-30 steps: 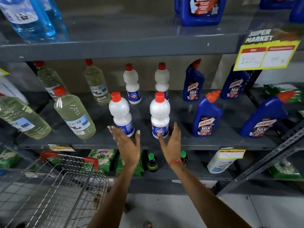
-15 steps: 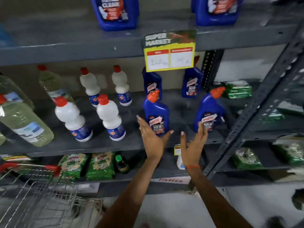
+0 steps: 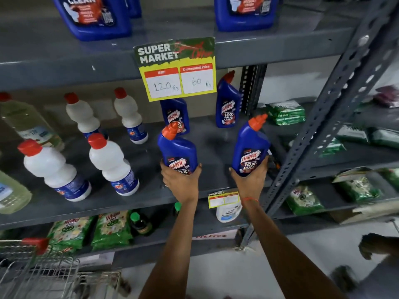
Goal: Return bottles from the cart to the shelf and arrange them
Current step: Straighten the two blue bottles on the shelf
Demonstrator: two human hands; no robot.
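- The left hand (image 3: 182, 182) is wrapped around the lower part of a blue Harpic bottle (image 3: 178, 151), thumb on one side and fingers on the other, at the front of the middle shelf (image 3: 151, 190).
- The right hand (image 3: 250, 182) is closed in the same way around the base of a second blue Harpic bottle (image 3: 250, 147), just to the right of the first.
- Both held bottles are topped by orange-red angled caps and are kept upright; whether their bases rest on the shelf cannot be told, since the hands cover them.
- Two more blue Harpic bottles are seen at the back of the same shelf: one (image 3: 177, 115) partly hidden under the price sign (image 3: 176, 69), the other (image 3: 227, 104) further right, beside the perforated upright.
- The price sign is hung from the edge of the upper shelf; "120 Rs" and "60 Rs" are written on it by hand.
- Four white bottles with red caps are stood to the left of the held pair, two in front (image 3: 56, 171) (image 3: 112, 165) and two behind (image 3: 83, 113) (image 3: 129, 117).
- Pale yellow liquid bottles (image 3: 28, 126) are found at the far left of the shelf.
- Large blue jugs (image 3: 92, 16) are placed on the upper shelf.
- Green detergent packets (image 3: 90, 229) are laid on the lower shelf.
- A wire cart (image 3: 43, 275) with a red handle is seen at the bottom left.
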